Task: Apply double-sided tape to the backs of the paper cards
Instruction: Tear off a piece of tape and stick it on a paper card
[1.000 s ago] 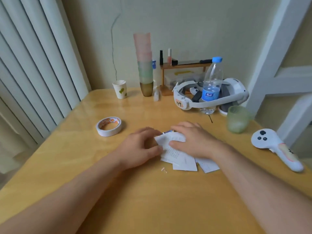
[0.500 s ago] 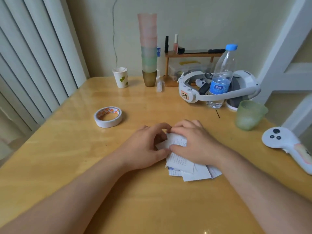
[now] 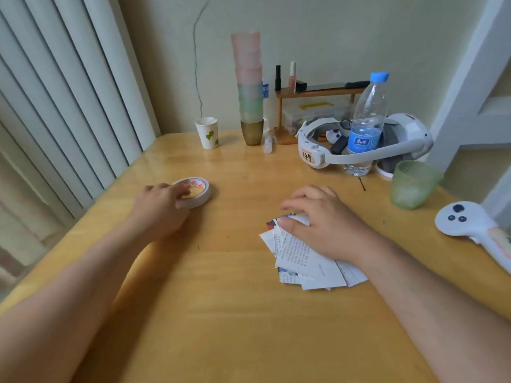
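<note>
Lying flat on the table (image 3: 249,327), core upward, the tape roll (image 3: 193,192) sits at far left, with the left hand (image 3: 160,205) at its near-left rim, fingers curled over the edge; whether they truly grip it cannot be told. Cards (image 3: 307,261): a loose fanned stack well to the roll's right, printed faces up, long axis running from far-left to near-right, pinned under the right hand (image 3: 323,219), fingers bent, thumb on the top sheet. Roll must travel rightward to the cards.

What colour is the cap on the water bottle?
Blue; the water bottle cap shows clearly in the head view.
</note>
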`<state>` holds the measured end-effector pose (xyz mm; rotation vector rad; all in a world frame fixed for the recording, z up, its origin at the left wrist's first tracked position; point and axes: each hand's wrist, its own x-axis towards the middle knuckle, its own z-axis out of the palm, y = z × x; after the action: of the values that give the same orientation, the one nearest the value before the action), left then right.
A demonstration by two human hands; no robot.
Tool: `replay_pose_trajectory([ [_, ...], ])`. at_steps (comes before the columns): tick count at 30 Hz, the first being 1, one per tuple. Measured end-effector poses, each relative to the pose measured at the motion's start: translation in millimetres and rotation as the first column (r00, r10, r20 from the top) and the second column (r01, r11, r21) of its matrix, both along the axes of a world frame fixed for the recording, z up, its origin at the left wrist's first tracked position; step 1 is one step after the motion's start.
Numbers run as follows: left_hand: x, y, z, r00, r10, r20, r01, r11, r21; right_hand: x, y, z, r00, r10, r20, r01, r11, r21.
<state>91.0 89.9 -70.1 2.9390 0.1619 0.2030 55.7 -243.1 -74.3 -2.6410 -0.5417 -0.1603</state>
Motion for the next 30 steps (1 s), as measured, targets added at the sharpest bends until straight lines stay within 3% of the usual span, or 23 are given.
replay_pose_trajectory([
  [3,-12,-11,-7,0.991,-0.059,0.121,0.055,0.998,0.042,2,5,-2,0.999,0.019,0.035,-0.020,0.999,0.034],
  [6,-29,-34,10,0.929,-0.248,0.276,0.248,0.968,0.035,0,9,1,0.989,0.020,0.147,-0.039,0.992,0.124],
  [10,-58,-75,43,0.869,-0.356,0.342,0.453,0.853,-0.261,-8,16,12,0.917,-0.034,0.397,-0.104,0.942,0.320],
  [14,-79,-104,41,0.831,-0.387,0.400,0.543,0.718,-0.435,-16,22,13,0.832,-0.034,0.554,-0.207,0.906,0.368],
  [20,-81,-119,18,0.872,-0.290,0.395,0.489,0.478,-0.730,-15,26,9,0.804,-0.016,0.594,-0.248,0.899,0.360],
  [25,-79,-118,8,0.886,-0.255,0.387,0.461,0.402,-0.791,-15,28,8,0.819,-0.018,0.573,-0.254,0.885,0.391],
  [30,-79,-116,6,0.874,-0.273,0.401,0.485,0.445,-0.753,-16,28,10,0.861,-0.021,0.508,-0.235,0.869,0.435],
])
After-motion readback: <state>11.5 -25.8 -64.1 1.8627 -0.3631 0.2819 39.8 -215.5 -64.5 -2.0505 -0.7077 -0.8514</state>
